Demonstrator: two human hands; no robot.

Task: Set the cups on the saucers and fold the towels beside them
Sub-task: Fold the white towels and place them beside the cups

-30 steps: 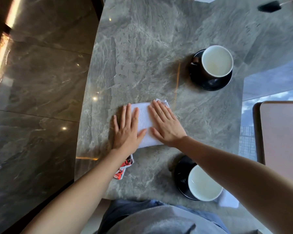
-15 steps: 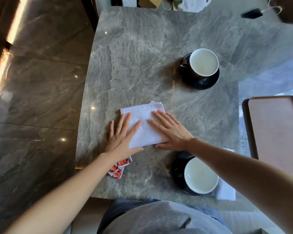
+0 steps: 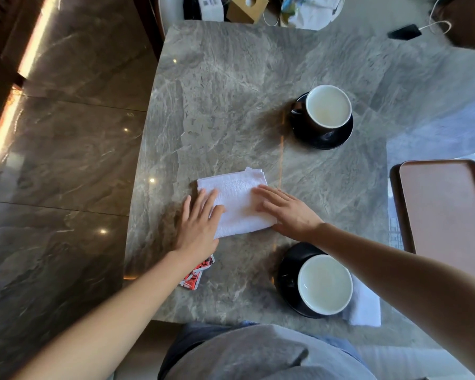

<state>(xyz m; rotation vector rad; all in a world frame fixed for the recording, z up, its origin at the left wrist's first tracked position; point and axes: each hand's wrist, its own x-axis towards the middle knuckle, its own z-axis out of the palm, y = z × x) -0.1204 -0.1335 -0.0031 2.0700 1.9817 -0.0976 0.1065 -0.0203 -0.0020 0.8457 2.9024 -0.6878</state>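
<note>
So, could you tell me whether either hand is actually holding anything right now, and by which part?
Nothing is gripped. Both hands lie flat, palms down, on the towel: left hand on its near-left corner, right hand on its right edge.

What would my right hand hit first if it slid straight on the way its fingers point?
The right hand points up-left across the folded white towel. Past the towel's far edge, only bare grey marble table shows, so the way looks free.
</note>
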